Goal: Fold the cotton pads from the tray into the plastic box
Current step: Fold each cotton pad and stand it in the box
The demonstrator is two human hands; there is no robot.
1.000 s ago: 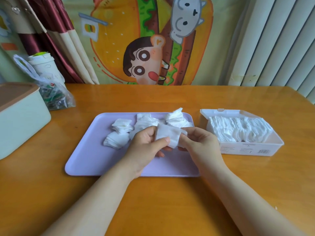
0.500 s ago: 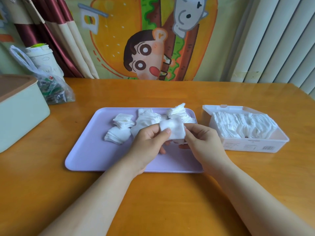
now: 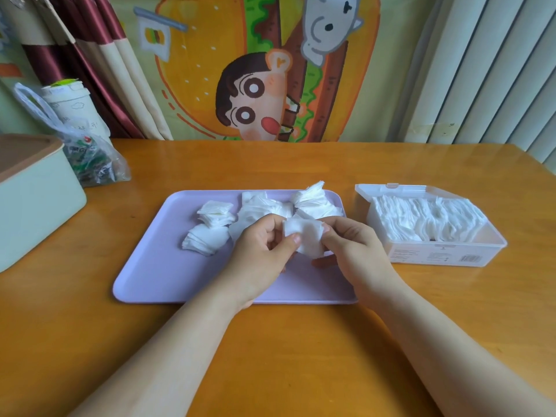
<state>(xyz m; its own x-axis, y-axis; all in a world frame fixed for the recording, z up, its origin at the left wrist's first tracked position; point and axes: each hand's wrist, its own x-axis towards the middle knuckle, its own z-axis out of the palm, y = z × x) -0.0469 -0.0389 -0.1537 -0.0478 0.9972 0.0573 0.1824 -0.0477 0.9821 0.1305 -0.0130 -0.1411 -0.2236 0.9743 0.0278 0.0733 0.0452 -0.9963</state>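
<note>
While heaped on the far half of the tray (image 3: 162, 266), left untouched: loose pads (image 3: 210, 233). Over the tray, right of its middle: left hand (image 3: 264, 251), thumb and forefinger pinching the left edge of one cotton pad (image 3: 307, 239); right hand (image 3: 352, 248) pinching the right edge, remaining fingers curled. Just right of the tray: plastic box (image 3: 436, 254), open, partly filled, nearer the right hand. Likely a short rightward carry once folded.

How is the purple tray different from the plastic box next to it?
The purple tray is flat, shallow and opaque; the plastic box is smaller, deeper and see-through. The pads on the tray lie in loose heaps; the pads in the box stand packed in a row. Both sit on the wooden table and hold white cotton pads.
</note>
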